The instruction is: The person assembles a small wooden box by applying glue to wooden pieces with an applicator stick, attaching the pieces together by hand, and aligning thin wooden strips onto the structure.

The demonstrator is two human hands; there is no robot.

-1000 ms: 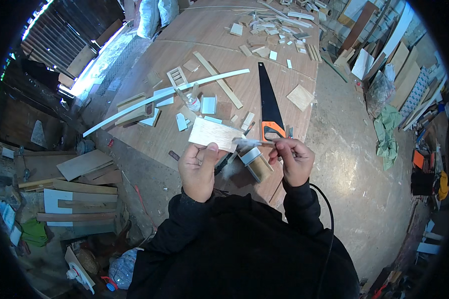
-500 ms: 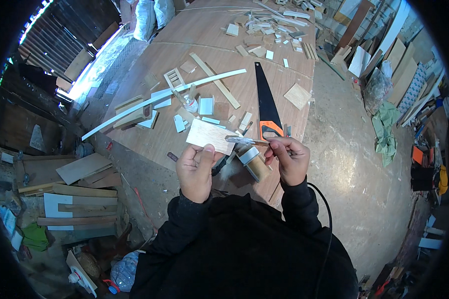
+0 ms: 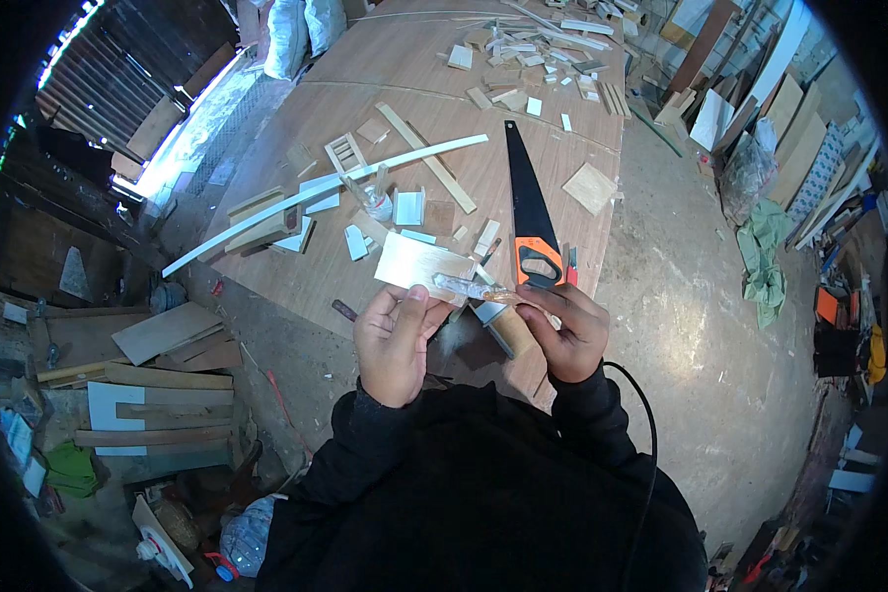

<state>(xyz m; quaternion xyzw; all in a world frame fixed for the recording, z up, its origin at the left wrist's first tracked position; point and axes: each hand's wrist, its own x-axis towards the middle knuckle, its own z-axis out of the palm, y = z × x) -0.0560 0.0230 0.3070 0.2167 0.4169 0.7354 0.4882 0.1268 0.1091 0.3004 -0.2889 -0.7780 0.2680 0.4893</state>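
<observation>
With our left hand [image 3: 390, 340] we pinch a flat, pale wooden piece [image 3: 409, 261] between the thumb and the bent fingers, at its near edge. The piece is in front of our body, raised above the near part of the tabletop [image 3: 395, 44]. Our right hand [image 3: 570, 331] is pinching the brownish handle of a brush [image 3: 474, 287], and the whitish head of this brush points to the left, over the right part of the wooden piece; we cannot tell surely if it touches the surface. Just below the brush we see a tan object with a white end [image 3: 508, 331], partly hidden. Beyond our right hand there lies an orange and black handsaw [image 3: 531, 187], its blade pointing to the far side, and to the right of it a square wooden plate [image 3: 590, 187]. On the left, a long whitish strip [image 3: 429, 153] lies across smaller pieces, near a clear jar [image 3: 377, 207]. At the far end many wooden offcuts [image 3: 538, 64] are scattered.
</observation>
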